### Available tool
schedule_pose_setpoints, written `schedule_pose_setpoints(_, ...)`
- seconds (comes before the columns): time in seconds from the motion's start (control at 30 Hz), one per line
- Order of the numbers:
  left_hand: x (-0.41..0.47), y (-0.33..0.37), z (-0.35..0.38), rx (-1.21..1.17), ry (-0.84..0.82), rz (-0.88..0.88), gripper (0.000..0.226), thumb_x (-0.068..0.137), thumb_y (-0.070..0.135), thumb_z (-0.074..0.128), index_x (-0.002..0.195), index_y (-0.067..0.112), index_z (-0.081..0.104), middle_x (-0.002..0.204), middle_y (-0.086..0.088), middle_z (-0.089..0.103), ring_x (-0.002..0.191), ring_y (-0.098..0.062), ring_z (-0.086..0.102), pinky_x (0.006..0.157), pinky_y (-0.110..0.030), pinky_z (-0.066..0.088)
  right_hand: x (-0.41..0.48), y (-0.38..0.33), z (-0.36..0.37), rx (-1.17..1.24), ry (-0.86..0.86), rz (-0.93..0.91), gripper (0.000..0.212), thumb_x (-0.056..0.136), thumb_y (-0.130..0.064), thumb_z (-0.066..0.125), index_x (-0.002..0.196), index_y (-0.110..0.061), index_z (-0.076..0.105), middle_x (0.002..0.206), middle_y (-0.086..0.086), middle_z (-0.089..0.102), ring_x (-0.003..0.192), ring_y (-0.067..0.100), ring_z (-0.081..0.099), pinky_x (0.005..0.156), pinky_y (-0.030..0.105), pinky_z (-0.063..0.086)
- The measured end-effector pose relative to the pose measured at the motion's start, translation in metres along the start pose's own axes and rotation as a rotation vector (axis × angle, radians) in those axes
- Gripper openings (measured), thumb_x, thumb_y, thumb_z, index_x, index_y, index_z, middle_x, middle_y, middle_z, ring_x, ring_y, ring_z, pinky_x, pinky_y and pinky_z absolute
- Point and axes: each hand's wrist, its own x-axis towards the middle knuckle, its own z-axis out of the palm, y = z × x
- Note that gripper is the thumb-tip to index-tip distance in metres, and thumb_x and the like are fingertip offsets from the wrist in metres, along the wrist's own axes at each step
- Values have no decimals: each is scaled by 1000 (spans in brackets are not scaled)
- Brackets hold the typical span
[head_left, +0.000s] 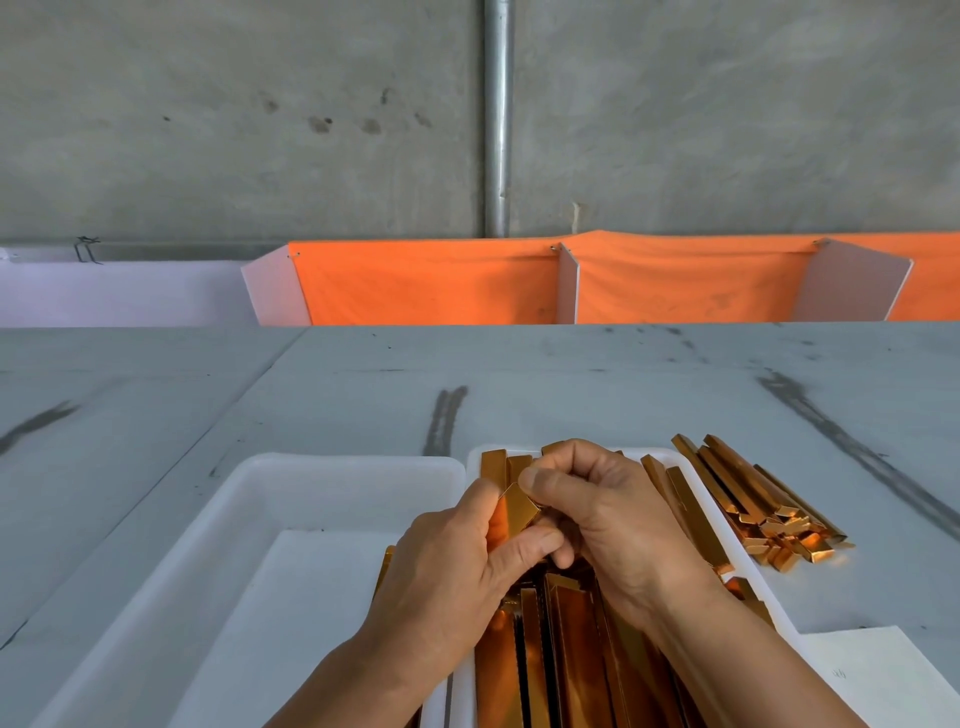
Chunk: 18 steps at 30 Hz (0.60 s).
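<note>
A shiny gold card strip (514, 506), partly folded, sits between both hands above a white tray (691, 470) full of flat gold strips (561, 660). My left hand (452, 566) pinches the strip's lower left side with thumb and fingers. My right hand (608, 514) grips its upper end, thumb on top and fingers curled round it. A pile of folded gold strips (753, 509) lies on the table to the right of the tray.
A second white tray (249, 493) stands to the left, touching the first, with a white sheet (311, 597) inside. A grey scuffed table (363, 395) runs back to orange cloth (431, 286) with white dividers. White paper (883, 670) lies at lower right.
</note>
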Motion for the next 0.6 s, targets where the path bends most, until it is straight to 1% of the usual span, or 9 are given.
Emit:
schedule_pose_setpoints(0.13, 0, 0, 0, 27, 12, -9, 57, 70, 92, 27, 77, 36, 38, 56, 10, 45, 54, -2, 52, 48, -16, 38, -1, 0, -1, -52, -6, -31, 12, 85, -12, 73, 73, -13, 71, 57, 10, 57, 41, 16, 45, 47, 22, 46)
schedule_pose_setpoints(0.23, 0, 1, 0, 14, 10, -9, 52, 72, 89, 32, 74, 37, 36, 54, 13, 44, 53, 1, 50, 47, -14, 36, -3, -3, -4, -98, -24, -54, 10, 85, -17, 73, 76, -13, 73, 59, 10, 61, 43, 17, 49, 49, 21, 47)
schedule_pose_setpoints(0.33, 1, 1, -2, 6, 8, -15, 53, 69, 90, 30, 74, 37, 36, 55, 16, 45, 54, 3, 50, 47, -14, 35, -4, -5, -6, -155, -38, -84, 13, 89, -19, 69, 79, -14, 74, 70, 23, 66, 46, 20, 52, 52, 21, 47)
schedule_pose_setpoints(0.4, 1, 1, -3, 8, 3, -16, 51, 69, 89, 30, 75, 38, 35, 57, 19, 48, 55, 5, 50, 47, -13, 35, -4, -6, -6, -184, -42, -86, 13, 90, -17, 68, 79, -16, 75, 73, 24, 67, 47, 19, 54, 52, 21, 48)
schedule_pose_setpoints(0.47, 1, 1, -3, 36, -5, -10, 48, 69, 87, 29, 75, 39, 34, 54, 16, 44, 56, 8, 50, 47, -11, 35, -3, -6, -6, -198, -43, -77, 15, 90, -14, 68, 77, -18, 75, 71, 22, 67, 45, 17, 54, 51, 21, 48)
schedule_pose_setpoints(0.53, 1, 1, -2, 73, -4, -1, 50, 69, 89, 25, 77, 40, 33, 56, 14, 41, 60, 9, 51, 48, -11, 36, -3, -6, -6, -180, -41, -53, 16, 90, -12, 69, 76, -18, 74, 72, 24, 67, 44, 16, 53, 50, 22, 48)
schedule_pose_setpoints(0.6, 1, 0, -1, 103, 2, 15, 55, 68, 93, 21, 79, 40, 34, 58, 12, 43, 60, 6, 52, 49, -12, 36, -2, -6, -6, -146, -31, -23, 17, 89, -9, 68, 75, -16, 74, 70, 22, 66, 42, 17, 52, 48, 22, 47)
